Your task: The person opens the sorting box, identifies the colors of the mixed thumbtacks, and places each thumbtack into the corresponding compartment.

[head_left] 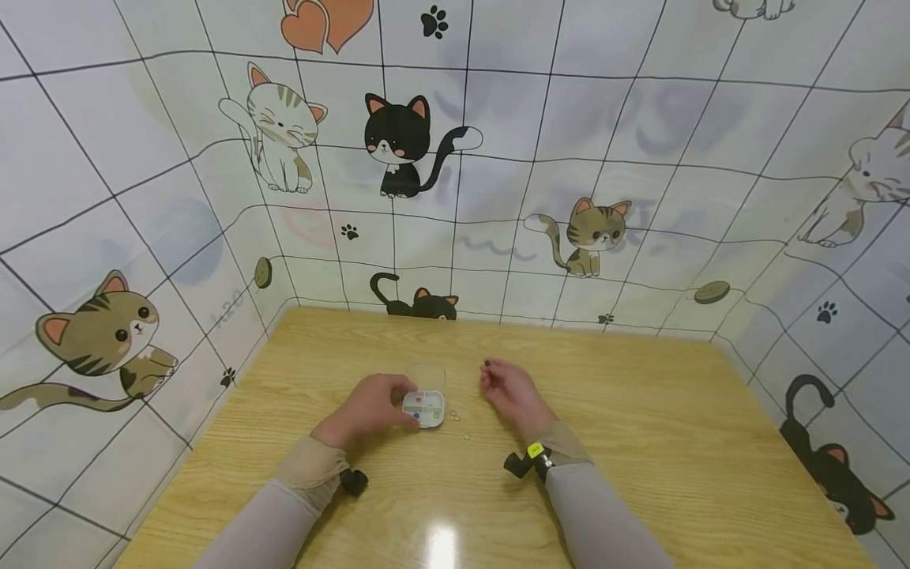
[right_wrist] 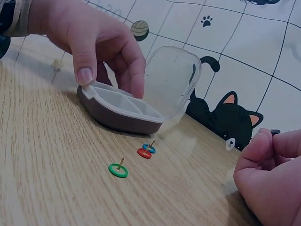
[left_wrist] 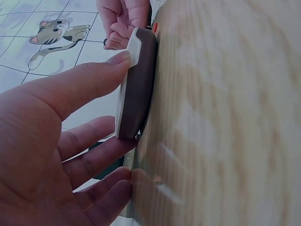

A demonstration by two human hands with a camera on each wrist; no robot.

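My left hand (head_left: 371,405) grips the left side of a small compartment box (right_wrist: 120,121), thumb at the near edge and fingers at the far one. The box has a white inside, a dark brown outside and a raised clear lid (right_wrist: 171,80). Small red, blue and green pieces show in separate compartments in the head view. To the right of the box, my right hand (head_left: 513,393) pinches a small dark thumbtack (right_wrist: 275,132) between thumb and fingertip; only its flat head shows. On the table between the hands lie green (right_wrist: 118,170), red (right_wrist: 144,153) and blue (right_wrist: 152,150) thumbtacks, points up.
The wooden table (head_left: 640,427) meets cat-patterned cloth walls (head_left: 498,190) at its back and sides. Both wrists carry dark camera mounts, the right one (head_left: 529,460) with a yellow label. Light glares off the table's near middle.
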